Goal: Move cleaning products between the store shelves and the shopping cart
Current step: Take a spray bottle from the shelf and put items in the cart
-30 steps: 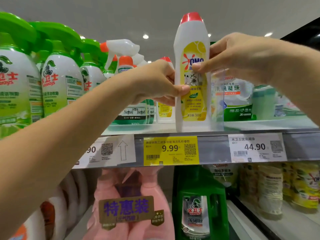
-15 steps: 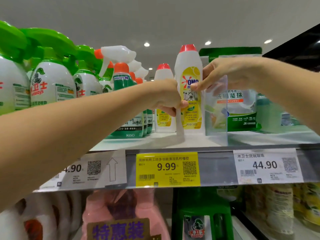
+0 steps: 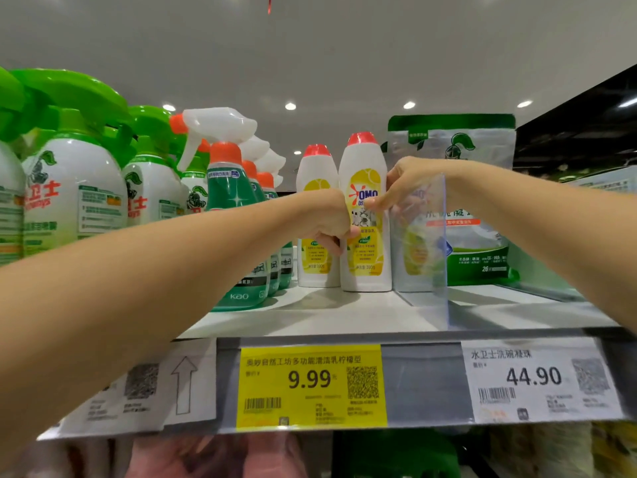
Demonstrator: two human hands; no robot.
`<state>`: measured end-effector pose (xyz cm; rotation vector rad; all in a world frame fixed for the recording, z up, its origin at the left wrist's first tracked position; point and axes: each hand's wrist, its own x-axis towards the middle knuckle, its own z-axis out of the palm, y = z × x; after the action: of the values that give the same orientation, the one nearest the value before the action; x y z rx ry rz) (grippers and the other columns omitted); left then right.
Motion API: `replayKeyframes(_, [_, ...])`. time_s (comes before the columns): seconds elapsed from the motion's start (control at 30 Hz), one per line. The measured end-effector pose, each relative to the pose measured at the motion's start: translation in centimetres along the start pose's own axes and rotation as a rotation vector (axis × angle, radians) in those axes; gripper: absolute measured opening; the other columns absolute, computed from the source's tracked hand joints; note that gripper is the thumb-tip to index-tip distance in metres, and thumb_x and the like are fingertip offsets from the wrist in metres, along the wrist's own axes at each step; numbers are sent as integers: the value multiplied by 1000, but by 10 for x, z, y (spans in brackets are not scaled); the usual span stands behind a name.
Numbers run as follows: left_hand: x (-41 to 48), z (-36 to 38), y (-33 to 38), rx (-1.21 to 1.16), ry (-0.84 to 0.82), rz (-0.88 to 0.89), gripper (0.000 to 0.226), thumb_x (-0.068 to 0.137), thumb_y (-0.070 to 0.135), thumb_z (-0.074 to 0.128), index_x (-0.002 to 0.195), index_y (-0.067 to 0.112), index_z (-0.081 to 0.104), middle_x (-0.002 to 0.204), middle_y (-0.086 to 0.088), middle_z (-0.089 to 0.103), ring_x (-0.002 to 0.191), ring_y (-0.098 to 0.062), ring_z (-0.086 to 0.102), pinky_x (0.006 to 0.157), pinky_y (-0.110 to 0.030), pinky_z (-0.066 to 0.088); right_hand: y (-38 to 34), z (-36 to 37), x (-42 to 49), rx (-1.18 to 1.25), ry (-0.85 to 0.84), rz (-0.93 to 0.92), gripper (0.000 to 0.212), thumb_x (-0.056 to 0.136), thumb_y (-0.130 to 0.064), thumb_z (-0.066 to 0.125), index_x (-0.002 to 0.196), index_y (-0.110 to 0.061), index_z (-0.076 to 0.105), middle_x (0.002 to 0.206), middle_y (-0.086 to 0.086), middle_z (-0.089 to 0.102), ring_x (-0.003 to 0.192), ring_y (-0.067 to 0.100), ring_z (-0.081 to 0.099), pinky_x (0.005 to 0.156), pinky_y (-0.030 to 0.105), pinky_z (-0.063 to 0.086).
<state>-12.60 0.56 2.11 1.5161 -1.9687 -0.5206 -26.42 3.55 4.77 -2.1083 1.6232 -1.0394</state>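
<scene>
Where the shelf point(image 3: 344, 319) begins on the left, green spray bottles point(image 3: 72, 188) are lined up, and darker green sprayers point(image 3: 234, 236) are stood next to them. Next, a second white bottle point(image 3: 315, 181) is seen, and just beside it the white bottle with the red cap point(image 3: 365, 167) is stood upright on the shelf. It is gripped on one side by the curled left hand point(image 3: 327, 219) and pinched on the other by the right hand point(image 3: 410, 184). A clear divider point(image 3: 424, 257) and a green pouch point(image 3: 479, 236) are seen after it.
</scene>
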Motion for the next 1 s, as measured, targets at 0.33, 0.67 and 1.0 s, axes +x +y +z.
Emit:
replayKeyframes(0.33, [7,3,-12,111,134,194,20,94,22,61,104,5,57,98,-9,67,74,-13,67,67,-20,57,5,8,4,-16,100,-30,27,84,-17,73,104,-3,62,85,4,66,67,13,64,42,16,48])
replayKeyframes(0.67, [-3,-8,-4,386,122,210,25,94,36,59,102,13,60,88,-1,69,71,-11,65,66,-21,53,1,10,-13,-20,268,19,37,76,-22,81,96,3,62,66,7,62,45,13,59,33,13,41])
replayKeyframes(1.0, [-71,-33,10,218,174,391,33,92,32,61,109,4,68,90,-6,74,81,-13,73,78,-29,60,-8,-3,-72,118,355,-89,29,91,-22,66,108,1,66,91,13,69,63,14,63,52,18,54])
